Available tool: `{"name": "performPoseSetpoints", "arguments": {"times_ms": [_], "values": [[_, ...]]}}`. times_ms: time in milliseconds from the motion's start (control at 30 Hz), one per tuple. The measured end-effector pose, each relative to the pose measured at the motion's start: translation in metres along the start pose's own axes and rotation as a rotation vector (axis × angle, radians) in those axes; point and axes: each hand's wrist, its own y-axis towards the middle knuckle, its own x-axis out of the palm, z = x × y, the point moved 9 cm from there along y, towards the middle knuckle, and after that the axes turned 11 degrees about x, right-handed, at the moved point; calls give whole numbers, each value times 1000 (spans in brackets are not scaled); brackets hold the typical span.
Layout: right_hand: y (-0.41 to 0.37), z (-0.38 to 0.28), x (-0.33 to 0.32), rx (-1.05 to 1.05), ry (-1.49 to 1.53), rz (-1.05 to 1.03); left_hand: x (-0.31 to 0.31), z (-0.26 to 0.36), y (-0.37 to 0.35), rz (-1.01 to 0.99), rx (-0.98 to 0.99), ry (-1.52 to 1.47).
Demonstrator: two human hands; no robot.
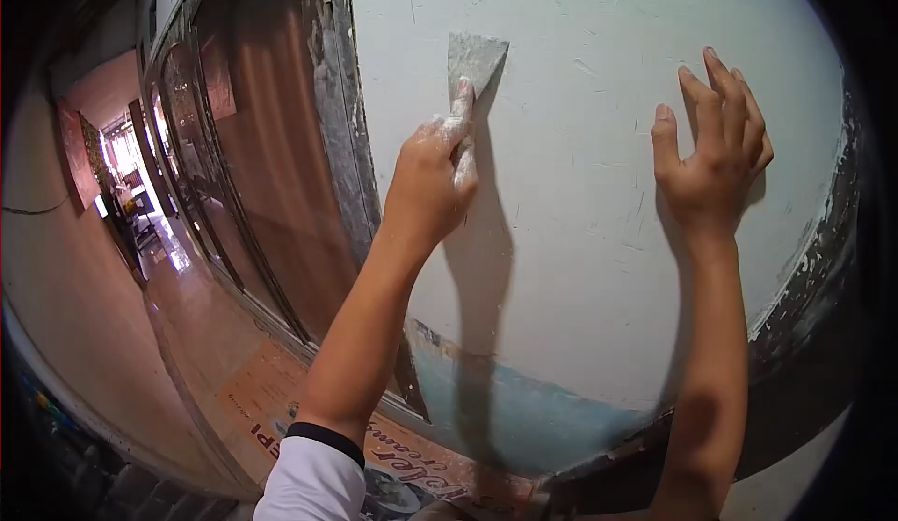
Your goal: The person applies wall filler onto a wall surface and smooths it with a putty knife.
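Grey scraper (475,59) juts from left hand (433,167), right hand (716,151) apart.

You are at what looks like a home: a curtained window (267,147), glossy floor (192,311), painted wall (580,194) and printed banner (267,385) below.

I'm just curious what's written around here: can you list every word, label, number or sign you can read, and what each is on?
"EPI": dark capitals on the orange floor sheet.
"creams": same sheet, a likely reading, as it is distorted.
Large script above it, perhaps ending "eler": unclear.
Small print on the sheet: too blurred.
None visible on the scraper or wall.
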Motion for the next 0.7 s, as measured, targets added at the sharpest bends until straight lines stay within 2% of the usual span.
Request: {"name": "performPoseSetpoints", "arguments": {"times_ms": [133, 267, 300, 367, 400, 500, 533, 600, 700], "values": [[-1, 1, -1, 3, -16, -5, 4, 10, -12, 26, -62, -140], [-3, -1, -1, 13, -7, -20, 17, 11, -46, 24, -94, -147], [-2, -1, 0, 7, -19, -17, 12, 9, -36, 31, -88, -149], [-1, 0, 2, 1, -20, -21, 4, 6, -1, -91, -61, -50], [-1, 1, 1, 2, -15, -12, -10, 12, 20, -37, -49, -68], [-2, -1, 0, 2, -1, -8, -28, 17, 50, -64, -224, -135], [-1, -1, -1, 8, 5, -11, -26, 12, 45, -63, -224, -131], [-2, 1, 0, 10, 1, -13, -17, 7, 29, -63, -74, 40], [-1, 0, 0, 27, -2, -27, -3, 9, -6, -55, -76, -10]]}}
